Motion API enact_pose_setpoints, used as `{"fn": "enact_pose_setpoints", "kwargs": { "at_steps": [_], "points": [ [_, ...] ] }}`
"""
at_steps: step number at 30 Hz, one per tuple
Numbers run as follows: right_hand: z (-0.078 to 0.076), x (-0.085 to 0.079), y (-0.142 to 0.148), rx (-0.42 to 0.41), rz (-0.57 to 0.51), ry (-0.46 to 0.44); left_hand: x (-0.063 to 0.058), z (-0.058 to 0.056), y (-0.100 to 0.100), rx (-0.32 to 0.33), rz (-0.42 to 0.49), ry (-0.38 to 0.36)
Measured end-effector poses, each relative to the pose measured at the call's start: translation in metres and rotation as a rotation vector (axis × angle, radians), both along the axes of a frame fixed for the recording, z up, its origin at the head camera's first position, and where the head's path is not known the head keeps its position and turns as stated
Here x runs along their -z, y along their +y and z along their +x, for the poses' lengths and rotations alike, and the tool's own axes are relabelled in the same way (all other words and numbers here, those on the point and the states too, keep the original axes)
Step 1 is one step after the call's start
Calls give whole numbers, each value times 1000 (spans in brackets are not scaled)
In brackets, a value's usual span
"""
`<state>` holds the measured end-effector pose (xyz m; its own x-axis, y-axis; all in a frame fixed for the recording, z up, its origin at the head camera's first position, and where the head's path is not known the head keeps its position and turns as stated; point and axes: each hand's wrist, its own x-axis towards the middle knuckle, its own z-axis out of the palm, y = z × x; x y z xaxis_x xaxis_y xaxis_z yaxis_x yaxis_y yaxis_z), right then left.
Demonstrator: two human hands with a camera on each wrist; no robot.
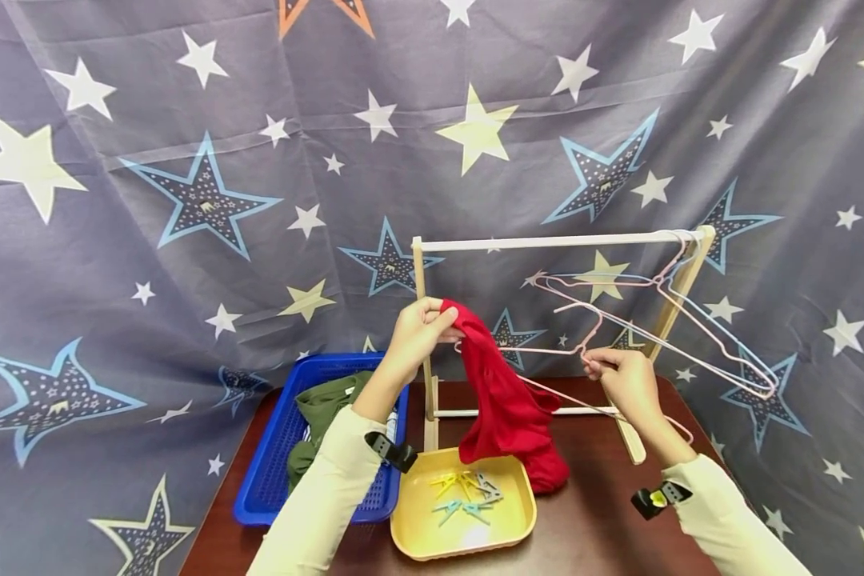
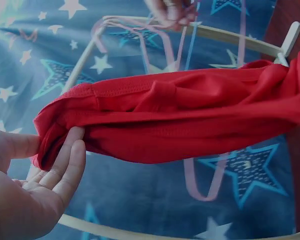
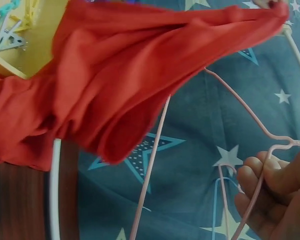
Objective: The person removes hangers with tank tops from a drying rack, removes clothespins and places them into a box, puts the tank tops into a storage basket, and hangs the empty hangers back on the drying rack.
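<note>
A red garment (image 1: 500,400) hangs from my left hand (image 1: 421,332), which pinches its upper edge between thumb and fingers. Its lower end droops beside the yellow tray. My right hand (image 1: 625,380) grips a pink hanger (image 3: 277,142) near the base of its hook. One arm of that hanger reaches left behind the red cloth, so its far end is partly hidden. In the left wrist view the garment's edge (image 2: 50,130) lies between thumb and fingers, with folds stretching to the right.
Pink and blue hangers (image 1: 720,336) hang at the right end of the rack's white bar (image 1: 547,242). A blue basket (image 1: 266,456) with dark green clothing (image 1: 327,412) stands left. The yellow tray (image 1: 464,544) holds several clothespins (image 1: 468,508). Behind is a star-patterned curtain (image 1: 295,200).
</note>
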<state>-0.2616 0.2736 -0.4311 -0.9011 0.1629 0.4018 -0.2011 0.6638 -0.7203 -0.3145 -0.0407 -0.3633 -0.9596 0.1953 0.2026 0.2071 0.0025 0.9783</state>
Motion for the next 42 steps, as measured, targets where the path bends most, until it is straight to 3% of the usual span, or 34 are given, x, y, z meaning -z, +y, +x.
{"fn": "enact_pose_setpoints", "kwargs": {
  "at_steps": [12,22,36,42],
  "points": [
    [3,18,-3,-3,2,-92,-47,-6,-9,-2,11,82],
    [6,26,0,-19,-51,-150,-80,-6,-16,-26,102,116],
    [8,37,0,-22,-37,-167,-127,-6,-31,-59,180,208],
    [7,41,0,-20,-47,-172,-145,-7,-41,-104,223,233]
  ]
}}
